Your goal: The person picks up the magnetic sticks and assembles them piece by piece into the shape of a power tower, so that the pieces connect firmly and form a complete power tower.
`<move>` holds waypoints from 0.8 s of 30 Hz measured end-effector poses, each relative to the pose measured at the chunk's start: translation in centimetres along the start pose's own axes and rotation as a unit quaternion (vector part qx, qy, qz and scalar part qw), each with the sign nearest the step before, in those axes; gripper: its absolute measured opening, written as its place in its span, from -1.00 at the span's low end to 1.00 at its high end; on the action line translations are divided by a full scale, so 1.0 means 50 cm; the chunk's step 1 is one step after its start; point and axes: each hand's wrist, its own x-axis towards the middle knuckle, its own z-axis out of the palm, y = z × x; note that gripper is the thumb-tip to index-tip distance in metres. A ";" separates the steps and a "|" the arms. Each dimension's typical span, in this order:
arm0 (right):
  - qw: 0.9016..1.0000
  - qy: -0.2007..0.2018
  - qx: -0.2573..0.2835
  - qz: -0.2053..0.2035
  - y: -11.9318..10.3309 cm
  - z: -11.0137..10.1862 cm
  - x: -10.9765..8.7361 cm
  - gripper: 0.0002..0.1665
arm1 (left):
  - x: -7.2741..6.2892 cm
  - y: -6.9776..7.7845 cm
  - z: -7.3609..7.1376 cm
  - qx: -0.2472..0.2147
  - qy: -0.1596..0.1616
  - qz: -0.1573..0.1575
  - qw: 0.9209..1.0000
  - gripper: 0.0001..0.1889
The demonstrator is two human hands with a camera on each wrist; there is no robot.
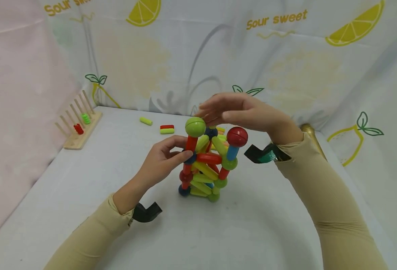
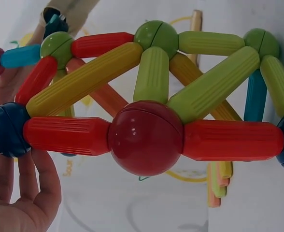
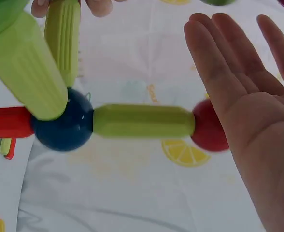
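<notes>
A tower of magnetic rods and balls (image 1: 205,170) stands on the white table in the head view. My left hand (image 1: 158,161) holds the tower's left side, thumb and fingers about a dark blue ball (image 2: 9,129). Over the back of the tower, my right hand (image 1: 242,110) reaches with its fingers extended. In the right wrist view its palm overlaps a red ball (image 3: 212,126), which a green rod (image 3: 144,121) joins to another dark blue ball (image 3: 62,123). A green ball (image 1: 195,127) and a red ball (image 1: 237,137) top the front posts.
Loose rods lie behind the tower: a lone yellow-green one (image 1: 146,121) and a red and green pair (image 1: 167,129). A wooden peg rack (image 1: 83,131) with red and green beads stands at the back left. A printed curtain (image 1: 191,56) hangs behind the table.
</notes>
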 end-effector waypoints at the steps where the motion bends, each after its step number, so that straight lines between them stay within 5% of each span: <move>1: 1.000 0.009 0.009 -0.015 0.004 -0.003 -0.017 -0.53 | 0.001 0.000 0.001 0.001 0.000 -0.001 1.000 -0.74; 6: 0.998 0.044 0.029 -0.028 0.044 0.017 -0.103 -0.42 | 0.002 -0.001 0.003 0.013 0.000 -0.004 1.000 -0.72; 9: 0.995 0.092 -0.036 -0.009 0.067 0.060 -0.132 -0.48 | -0.001 0.001 0.001 0.019 0.001 -0.005 1.000 -0.72; 14: 0.966 0.227 -0.122 -0.015 0.086 0.124 -0.141 -0.58 | -0.004 0.002 -0.005 0.026 0.004 -0.003 1.000 -0.71; 18: 0.953 0.283 -0.111 -0.007 0.087 0.145 -0.138 -0.49 | -0.005 0.004 -0.008 0.025 0.008 -0.002 1.000 -0.71; 24: 0.958 0.284 -0.041 -0.011 0.104 0.119 -0.162 -0.56 | -0.002 0.005 -0.005 0.013 0.004 0.003 1.000 -0.71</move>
